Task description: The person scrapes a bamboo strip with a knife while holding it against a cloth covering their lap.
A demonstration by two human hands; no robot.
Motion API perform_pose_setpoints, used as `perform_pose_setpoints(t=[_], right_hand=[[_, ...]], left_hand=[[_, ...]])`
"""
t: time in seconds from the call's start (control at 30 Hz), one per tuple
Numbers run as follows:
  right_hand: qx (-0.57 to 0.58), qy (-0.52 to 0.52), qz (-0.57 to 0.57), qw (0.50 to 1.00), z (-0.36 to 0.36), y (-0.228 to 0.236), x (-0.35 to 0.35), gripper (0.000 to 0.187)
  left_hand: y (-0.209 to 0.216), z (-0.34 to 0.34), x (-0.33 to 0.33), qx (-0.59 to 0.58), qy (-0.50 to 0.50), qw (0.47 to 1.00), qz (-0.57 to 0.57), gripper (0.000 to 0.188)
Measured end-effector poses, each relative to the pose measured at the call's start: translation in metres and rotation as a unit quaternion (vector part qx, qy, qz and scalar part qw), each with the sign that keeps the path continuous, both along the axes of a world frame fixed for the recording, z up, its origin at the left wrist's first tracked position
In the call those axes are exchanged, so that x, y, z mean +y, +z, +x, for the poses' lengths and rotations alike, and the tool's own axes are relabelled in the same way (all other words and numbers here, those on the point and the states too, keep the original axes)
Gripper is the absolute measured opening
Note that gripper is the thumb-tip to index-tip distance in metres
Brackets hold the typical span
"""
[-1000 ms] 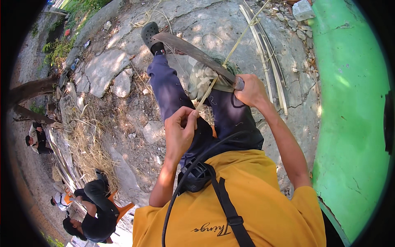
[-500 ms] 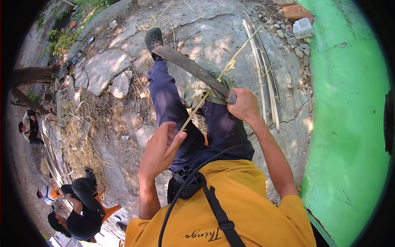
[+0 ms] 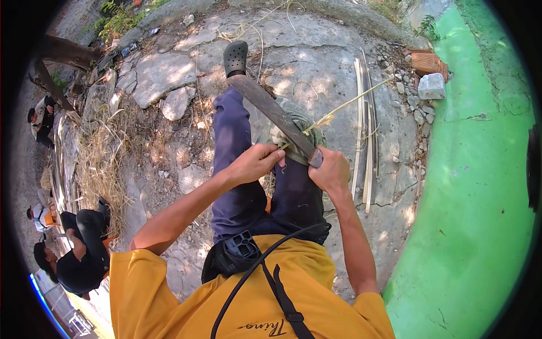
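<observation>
My right hand (image 3: 330, 169) is wrapped round the handle of a machete (image 3: 274, 111). Its long dark blade slants away to the far left, over my thigh, with the tip close to my clog (image 3: 235, 58). Beside the blade, my left hand (image 3: 257, 162) pinches the near end of a thin pale bamboo strip (image 3: 353, 104). That strip crosses beneath the blade and sticks out to the far right, with curled shavings on it. A camouflage cloth (image 3: 316, 137) covers my right knee under both. Where blade and strip meet is partly hidden.
Several long bamboo strips (image 3: 359, 133) lie on the cracked concrete at right, near a green wall (image 3: 463, 198). A pale block (image 3: 432, 86) and rubble border the wall. Straw-like shavings (image 3: 101, 175) heap at left, where a person in black (image 3: 84, 254) sits near others.
My left hand has moved forward and right along the strip, from loosely spread fingers to a pinch beside the blade. The strip's far end now points more to the right. The view has shifted.
</observation>
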State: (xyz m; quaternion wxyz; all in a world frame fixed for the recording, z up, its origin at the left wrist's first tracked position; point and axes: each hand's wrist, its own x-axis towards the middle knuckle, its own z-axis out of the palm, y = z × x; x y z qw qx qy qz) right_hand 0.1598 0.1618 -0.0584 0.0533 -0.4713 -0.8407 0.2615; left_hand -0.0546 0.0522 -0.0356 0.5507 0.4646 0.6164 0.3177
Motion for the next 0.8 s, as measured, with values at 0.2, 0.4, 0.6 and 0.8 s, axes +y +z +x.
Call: perform_pose_setpoints(t=[0.2,0.4,0.6,0.8], right_hand=[[0.037,-0.041,-0.027,0.998,0.011,-0.008,0.009,0.028],[0.037,-0.006,-0.023,0.999,-0.003,-0.001,-0.007,0.029],[0.074,-0.057,-0.025,0.995,0.004,-0.021,0.011,0.024],[0.048,-0.019,0.01,0.999,-0.007,-0.004,-0.002,0.019]], left_hand=[[0.029,0.015,-0.056,-0.113,0.075,0.984,-0.116,0.039],[-0.002,0.016,-0.047,-0.081,0.071,0.994,-0.028,0.039],[0.038,0.011,-0.104,0.051,0.054,0.996,-0.055,0.037],[0.009,0.018,-0.072,0.004,0.07,0.997,0.016,0.035]])
